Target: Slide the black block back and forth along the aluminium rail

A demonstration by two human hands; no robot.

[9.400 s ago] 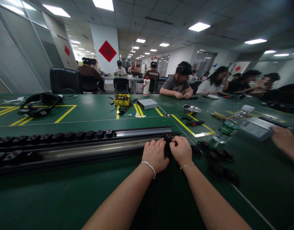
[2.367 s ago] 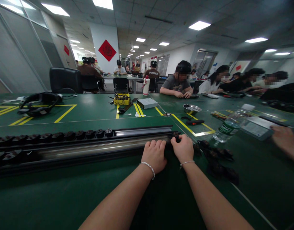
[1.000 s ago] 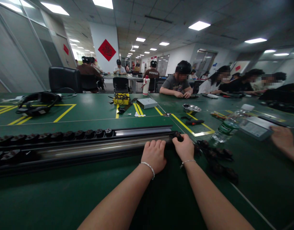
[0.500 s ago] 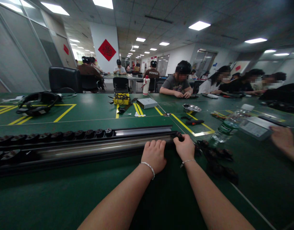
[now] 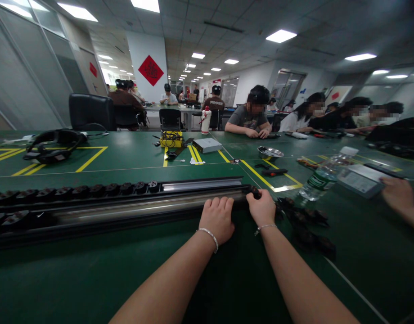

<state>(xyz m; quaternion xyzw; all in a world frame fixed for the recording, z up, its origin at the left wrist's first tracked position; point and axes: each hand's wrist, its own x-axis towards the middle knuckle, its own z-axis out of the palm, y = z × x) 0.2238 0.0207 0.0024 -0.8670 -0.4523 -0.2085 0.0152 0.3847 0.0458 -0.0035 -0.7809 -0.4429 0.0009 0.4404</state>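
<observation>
A long black rail with a shiny metal channel (image 5: 126, 208) lies across the green table. My left hand (image 5: 217, 220) is closed over the rail's near edge toward its right part. At the rail's right end, my right hand (image 5: 263, 207) pinches a small black part (image 5: 254, 192). Behind the channel, a second black rail holds a row of round black pieces (image 5: 80, 192), with a bare silvery stretch at its right. More black pieces (image 5: 308, 220) lie in a loose string just right of my right hand.
A water bottle (image 5: 323, 177) stands tilted-looking at the right, beside a grey box (image 5: 360, 181) and another person's hand (image 5: 399, 194). Farther back are a metal bowl (image 5: 270, 153), a yellow box with cables (image 5: 171, 139), a white box (image 5: 207, 145) and a black headset (image 5: 55, 146).
My right hand has shifted very slightly to the right at the rail's end. My left hand stays in place on the rail.
</observation>
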